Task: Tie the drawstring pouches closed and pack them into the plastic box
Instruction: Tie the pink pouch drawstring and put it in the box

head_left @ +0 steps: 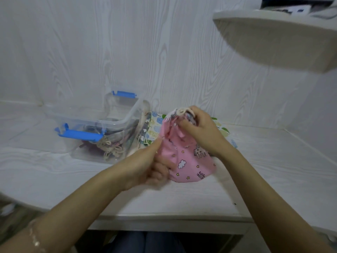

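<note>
**Pink pouch at the cinch, box waiting to the left**

Bare forearms (82, 203) come in low over the near edge of the tabletop (255, 179) and meet at a pink pouch (186, 161) printed with clouds, stars and unicorns. The pouch sits near the middle, mouth up, neck gathered.

Right hand (200, 132): fingers curled round the gathered neck from the right side. The cream drawstring (182, 111) shows as a loop just above the knuckles.

Left hand (145, 168): blurred, fingers curled, thumb against the pouch's left edge. It seems to pinch fabric or cord there; I cannot tell which.

Plastic box (116, 123): clear with blue latches, open at the top, left of the pouch and near it but apart. Packed pouches (109, 147) lie inside, their cords bunched against the near wall. Loose pouches (155, 128) lie flat between the box and the pink one, partly behind it.

Judgement: the step in hand is closing the neck, and the knot is not yet made.
- The right hand should stay clamped on the gathers so the mouth cannot reopen.
- The left hand should draw both cord ends evenly and take out the slack before crossing them.
- The knot should seat snug against the cloth.
- The fabric is soft and will likely slump if released, so it wants holding upright until the knot bites.

After that comes a short carry left into the box, with the cords tucked below the rim.
</note>
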The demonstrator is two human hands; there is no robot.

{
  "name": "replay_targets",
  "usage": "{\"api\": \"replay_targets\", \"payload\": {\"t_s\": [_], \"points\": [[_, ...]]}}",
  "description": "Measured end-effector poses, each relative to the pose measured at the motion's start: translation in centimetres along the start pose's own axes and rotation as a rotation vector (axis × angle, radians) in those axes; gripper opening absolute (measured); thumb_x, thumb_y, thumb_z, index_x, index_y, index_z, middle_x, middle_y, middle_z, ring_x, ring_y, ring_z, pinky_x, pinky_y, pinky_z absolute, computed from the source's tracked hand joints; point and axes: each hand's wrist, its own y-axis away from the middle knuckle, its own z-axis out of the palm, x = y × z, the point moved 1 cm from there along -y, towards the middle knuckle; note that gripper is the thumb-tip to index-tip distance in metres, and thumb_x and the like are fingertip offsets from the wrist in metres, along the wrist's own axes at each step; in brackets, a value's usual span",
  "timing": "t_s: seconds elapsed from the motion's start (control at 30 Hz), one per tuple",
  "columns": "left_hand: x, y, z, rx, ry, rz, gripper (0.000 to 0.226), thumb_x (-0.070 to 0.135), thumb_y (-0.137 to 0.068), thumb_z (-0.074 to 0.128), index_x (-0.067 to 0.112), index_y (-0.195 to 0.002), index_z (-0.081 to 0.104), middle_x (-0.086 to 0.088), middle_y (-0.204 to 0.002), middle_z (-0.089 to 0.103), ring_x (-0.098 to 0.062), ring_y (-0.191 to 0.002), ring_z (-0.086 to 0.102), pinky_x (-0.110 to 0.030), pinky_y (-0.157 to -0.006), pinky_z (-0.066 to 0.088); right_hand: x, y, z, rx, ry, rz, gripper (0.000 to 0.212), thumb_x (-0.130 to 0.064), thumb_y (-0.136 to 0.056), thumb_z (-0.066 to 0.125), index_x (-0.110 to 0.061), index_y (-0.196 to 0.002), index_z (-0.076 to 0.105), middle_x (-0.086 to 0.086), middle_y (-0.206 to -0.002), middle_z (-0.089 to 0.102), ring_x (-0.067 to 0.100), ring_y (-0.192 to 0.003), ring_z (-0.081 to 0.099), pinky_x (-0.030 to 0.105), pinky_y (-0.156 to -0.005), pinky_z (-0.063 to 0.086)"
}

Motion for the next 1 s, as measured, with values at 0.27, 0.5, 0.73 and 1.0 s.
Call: {"api": "replay_targets", "payload": {"t_s": [0.27,0.5,0.73,1.0], "points": [[4.8,-2.4,2.4,-0.445,0.451,-0.031,0.104,0.085,-0.076,0.023,0.004,-0.138,0.045,-0.029,-0.136,0.049,-0.047,-0.123,0.05,-0.047,-0.104,0.043,-7.2,-1.1,-4.8,0.068,-0.096,-0.266,0.012,-0.014,-0.092,0.063,-0.023,-0.099,0.062,-0.011,-0.096,0.064,-0.003,-0.086,0.061,0.016,-0.077,0.047],[12.6,-1.4,0.9,-0.428,0.494,0.338,0.112,0.089,-0.069,0.001,0.015,-0.145,0.038,-0.021,-0.145,0.043,-0.048,-0.128,0.043,-0.062,-0.105,0.034,-12.3,-3.0,-5.9,0.082,-0.029,-0.482,0.022,-0.02,-0.091,0.062,-0.006,-0.108,0.061,0.0,-0.095,0.063,0.025,-0.093,0.064,0.044,-0.083,0.053],[16.8,-2.4,-7.5,-0.128,0.394,0.501,0.11,0.085,-0.073,-0.005,0.013,-0.128,0.059,-0.023,-0.116,0.066,-0.043,-0.1,0.065,-0.067,-0.092,0.041,-12.6,-7.3,-1.6,0.036,-0.116,-0.441,0.01,-0.012,-0.09,0.061,-0.008,-0.098,0.056,-0.005,-0.078,0.058,0.002,-0.069,0.055,0.022,-0.063,0.046],[14.9,-7.8,-16.4,0.075,0.291,0.25,0.106,0.086,-0.075,0.004,0.012,-0.129,0.057,-0.025,-0.123,0.061,-0.044,-0.107,0.061,-0.061,-0.088,0.048,-9.2,-12.9,5.6,-0.077,-0.275,-0.236,0.007,-0.014,-0.092,0.061,-0.009,-0.096,0.058,0.005,-0.082,0.061,0.017,-0.076,0.059,0.039,-0.072,0.049]]}}
